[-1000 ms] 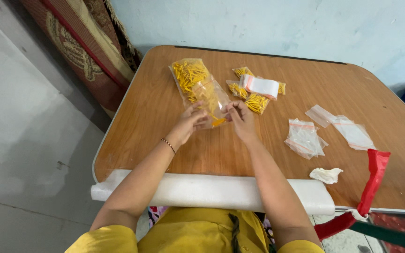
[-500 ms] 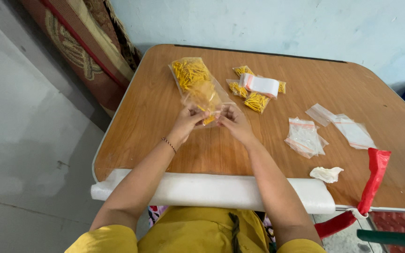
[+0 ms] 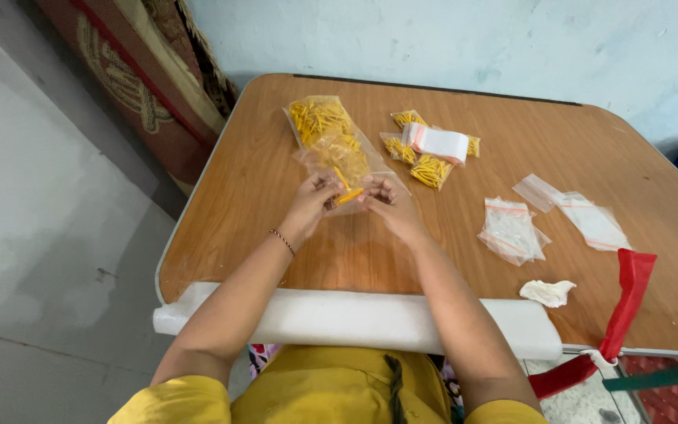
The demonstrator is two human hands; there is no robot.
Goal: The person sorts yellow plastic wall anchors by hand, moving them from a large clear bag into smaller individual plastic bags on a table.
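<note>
I have a few small yellow pieces [image 3: 348,195] pinched between the fingertips of both hands, just left of the frame's centre, at the mouth of the big clear bag [image 3: 331,145] that lies on the tabletop [image 3: 260,165] and runs up towards the upper left. My left hand [image 3: 313,206] grips the pieces from the left and my right hand [image 3: 386,208] meets it from the right, both clenched lightly on the yellow pieces, fingertips almost touching. A moment ago my hands sat a little higher, right against the bag's opening; now they have drawn slightly down and towards me, and the pieces show clear of the plastic, so I judge a small portion has just come out of the bulk bag. Just right of the bag, in the upper middle, lie several small filled packets [image 3: 421,161] of the same yellow pieces with a white slip [image 3: 437,143] across them. Further right sit empty clear zip bags [image 3: 510,232], two more [image 3: 578,210] beyond them. A crumpled white scrap [image 3: 547,292] and a red strap [image 3: 625,302] lie at the lower right, and a white foam roll [image 3: 355,318] pads the near edge under my forearms.
</note>
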